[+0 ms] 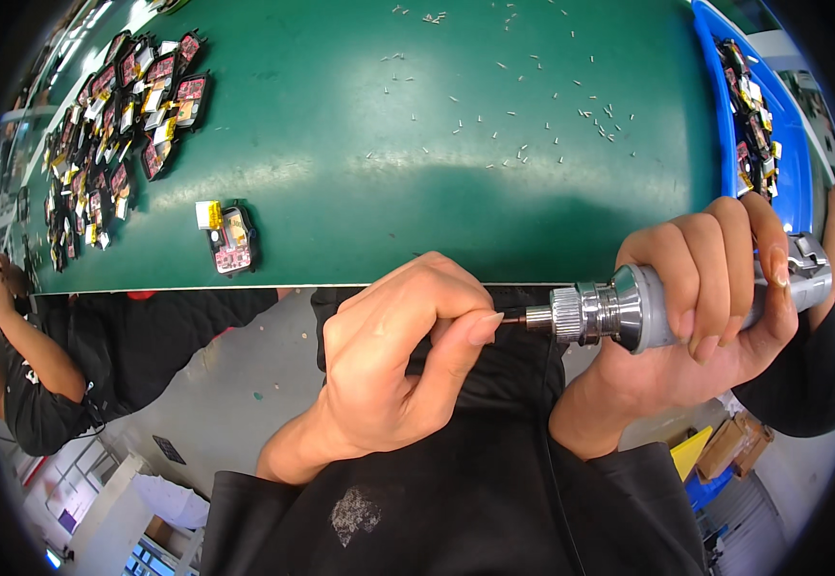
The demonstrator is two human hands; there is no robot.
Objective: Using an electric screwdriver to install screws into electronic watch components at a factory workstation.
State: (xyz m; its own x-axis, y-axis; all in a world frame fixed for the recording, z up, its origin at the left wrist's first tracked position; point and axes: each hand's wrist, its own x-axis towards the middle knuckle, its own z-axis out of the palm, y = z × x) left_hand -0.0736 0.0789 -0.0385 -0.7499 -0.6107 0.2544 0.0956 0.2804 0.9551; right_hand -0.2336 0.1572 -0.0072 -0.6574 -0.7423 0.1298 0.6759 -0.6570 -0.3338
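My right hand (pixel 705 288) is wrapped round a grey electric screwdriver (pixel 640 309) with a silver metal collar, held level across my front and pointing left. At its front end, the thumb and forefinger of my left hand (pixel 379 365) pinch the tip of the thin dark bit (pixel 512 318). Whether a screw sits between those fingertips is hidden. Beyond my left hand, near the table's front edge, lies an open black casing (pixel 235 240) with a reddish circuit board. A small silver battery pack (pixel 209 214) with yellow tape rests against its upper left corner.
On the green table (pixel 341 115), a heap of similar open casings (pixel 115 120) covers the far left. Small metal screws (pixel 607 120) lie scattered at the far middle and right. A blue bin (pixel 795 144) holds more casings at the right. Other people (pixel 43 370) sit on both sides.
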